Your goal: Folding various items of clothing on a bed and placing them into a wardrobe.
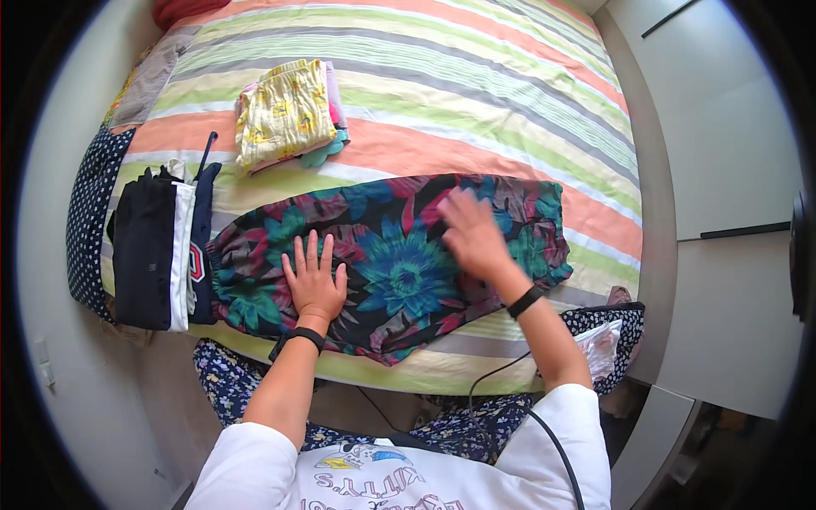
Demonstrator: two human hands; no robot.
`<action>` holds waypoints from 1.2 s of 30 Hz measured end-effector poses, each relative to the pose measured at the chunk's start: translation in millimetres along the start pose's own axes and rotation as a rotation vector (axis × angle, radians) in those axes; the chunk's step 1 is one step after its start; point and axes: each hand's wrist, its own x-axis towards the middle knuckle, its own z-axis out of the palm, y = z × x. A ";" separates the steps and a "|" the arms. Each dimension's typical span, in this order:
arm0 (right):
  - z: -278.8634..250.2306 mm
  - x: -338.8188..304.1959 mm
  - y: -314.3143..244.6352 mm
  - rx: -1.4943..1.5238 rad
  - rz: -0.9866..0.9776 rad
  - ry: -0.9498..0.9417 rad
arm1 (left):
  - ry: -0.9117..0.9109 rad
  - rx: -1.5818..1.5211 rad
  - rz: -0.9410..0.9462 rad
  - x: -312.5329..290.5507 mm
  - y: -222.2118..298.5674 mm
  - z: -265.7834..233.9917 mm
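Note:
A dark pair of trousers (404, 272) with a big blue, green and pink flower print lies flat across the bed, apparently folded lengthwise. Its gathered end is at the left, beside a stack of dark clothes. My left hand (314, 285) rests palm down on the left half of the cloth, fingers spread. Over the upper right part is my right hand (472, 234), its fingers stretched out and smeared by motion. Whether the right fingertips touch the cloth I cannot tell. Neither hand grips anything.
Folded black, white and navy clothes (153, 246) are stacked at the left edge of the striped bed (476, 85). Further back sits a pile topped by yellow printed cloth (285, 115). A clear plastic packet (599, 348) lies at the near right corner. A black cable (557, 446) runs by my right arm.

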 end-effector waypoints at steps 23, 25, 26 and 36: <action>60.4 -27.9 -96.2 -0.225 0.388 0.029 | 0.057 -0.137 -0.015 1.1 0.2 -1.3; 61.9 -28.3 -98.1 -0.241 0.380 0.034 | 0.091 -0.152 0.011 0.4 8.3 -3.9; 64.7 -24.9 -100.1 -0.266 0.393 0.048 | 0.115 -0.165 0.044 2.8 11.4 -4.7; 67.4 -22.3 -101.5 -0.207 0.362 0.131 | 0.128 -0.124 -0.070 32.2 -141.5 -13.1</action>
